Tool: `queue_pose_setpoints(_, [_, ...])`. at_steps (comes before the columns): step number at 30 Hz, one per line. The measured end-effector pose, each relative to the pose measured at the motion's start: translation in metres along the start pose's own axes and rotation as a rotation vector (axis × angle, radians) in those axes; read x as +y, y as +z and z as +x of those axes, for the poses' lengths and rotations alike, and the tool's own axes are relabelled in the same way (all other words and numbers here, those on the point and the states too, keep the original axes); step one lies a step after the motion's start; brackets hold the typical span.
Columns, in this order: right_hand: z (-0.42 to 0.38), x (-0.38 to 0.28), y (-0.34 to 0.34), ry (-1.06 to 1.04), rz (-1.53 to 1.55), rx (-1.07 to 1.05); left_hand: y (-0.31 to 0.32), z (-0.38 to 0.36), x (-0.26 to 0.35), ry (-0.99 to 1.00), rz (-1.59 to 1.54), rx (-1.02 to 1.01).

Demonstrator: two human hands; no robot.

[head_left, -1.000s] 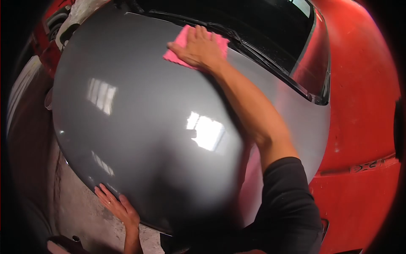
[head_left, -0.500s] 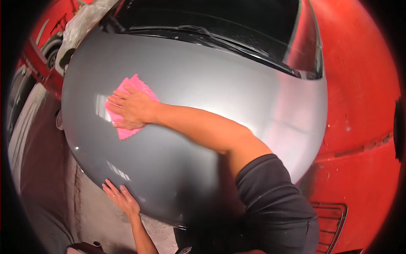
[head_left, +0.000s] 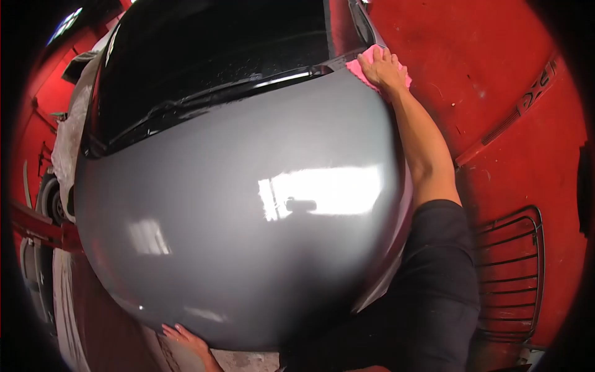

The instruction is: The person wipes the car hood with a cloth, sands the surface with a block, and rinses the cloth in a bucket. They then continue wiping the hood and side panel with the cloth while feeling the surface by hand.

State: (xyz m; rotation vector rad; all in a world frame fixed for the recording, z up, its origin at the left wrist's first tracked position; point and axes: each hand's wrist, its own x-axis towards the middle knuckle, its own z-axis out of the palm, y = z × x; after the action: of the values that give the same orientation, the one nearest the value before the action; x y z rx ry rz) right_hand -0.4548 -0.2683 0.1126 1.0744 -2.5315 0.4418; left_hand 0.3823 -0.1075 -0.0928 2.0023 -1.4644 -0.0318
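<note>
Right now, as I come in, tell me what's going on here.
A person is at a car's grey hood with a pink cloth. Their right hand lies over the cloth at the hood's rear corner, on the person's right, beside the base of the windshield. Their left hand is at the hood's front edge, without a cloth.

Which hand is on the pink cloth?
The right hand, by the lower corner of the windshield, lies on the pink cloth; the left hand, at the front edge of the hood, shows no cloth.
</note>
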Motion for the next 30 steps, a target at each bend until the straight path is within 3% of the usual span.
queue_pose_setpoints(1, [0.012,0.0,0.0,0.154,0.031,0.008,0.004,0.002,-0.004,0.011,-0.006,0.007])
queue_pose_setpoints(5, [0.104,0.059,0.04,0.187,0.318,-0.151,0.002,-0.002,-0.01,0.037,-0.044,0.028])
queue_pose_setpoints(7, [0.11,0.088,0.057,-0.145,1.063,-0.533,0.002,-0.005,-0.01,0.008,-0.02,0.008])
queue_pose_setpoints(8, [0.098,0.094,0.06,-0.12,1.047,-0.551,-0.001,-0.005,-0.008,-0.035,-0.022,0.008])
queue_pose_setpoints(10, [0.078,0.106,0.049,0.357,0.912,-0.425,0.004,-0.004,-0.019,-0.065,-0.031,-0.012])
queue_pose_setpoints(12, [0.046,0.103,0.037,0.374,0.977,-0.433,0.002,0.002,-0.049,0.074,0.059,-0.074])
queue_pose_setpoints(13, [0.025,0.096,0.026,0.365,1.057,-0.439,-0.001,0.004,-0.034,0.1,0.06,-0.095])
queue_pose_setpoints(15, [-0.014,0.086,-0.01,0.379,1.047,-0.497,-0.009,-0.002,0.013,-0.087,0.002,-0.071])
queue_pose_setpoints(17, [-0.038,0.096,-0.002,0.28,1.124,-0.456,0.002,0.003,-0.04,0.019,0.111,-0.084])
queue_pose_setpoints(19, [-0.075,0.086,-0.025,0.311,1.145,-0.442,0.01,0.02,-0.062,0.143,0.221,-0.081])
queue_pose_setpoints(21, [-0.109,0.085,-0.034,0.341,1.17,-0.415,0.012,0.017,-0.045,-0.005,0.245,-0.087])
queue_pose_setpoints(23, [-0.139,0.089,-0.024,0.446,0.951,-0.286,0.007,0.01,-0.021,0.025,0.24,-0.1])
queue_pose_setpoints(25, [-0.181,0.087,-0.029,0.455,0.919,-0.294,0.004,0.006,0.002,0.044,0.236,-0.108])
queue_pose_setpoints(27, [-0.23,0.078,-0.028,0.462,0.637,-0.015,0.001,0.001,0.022,-0.154,0.161,-0.038])
queue_pose_setpoints(28, [-0.256,0.072,-0.045,0.482,0.685,-0.12,-0.001,0.001,0.021,-0.17,0.144,-0.062])
queue_pose_setpoints(30, [-0.308,0.054,-0.048,0.506,0.615,-0.034,-0.001,-0.002,0.025,-0.177,0.104,-0.104])
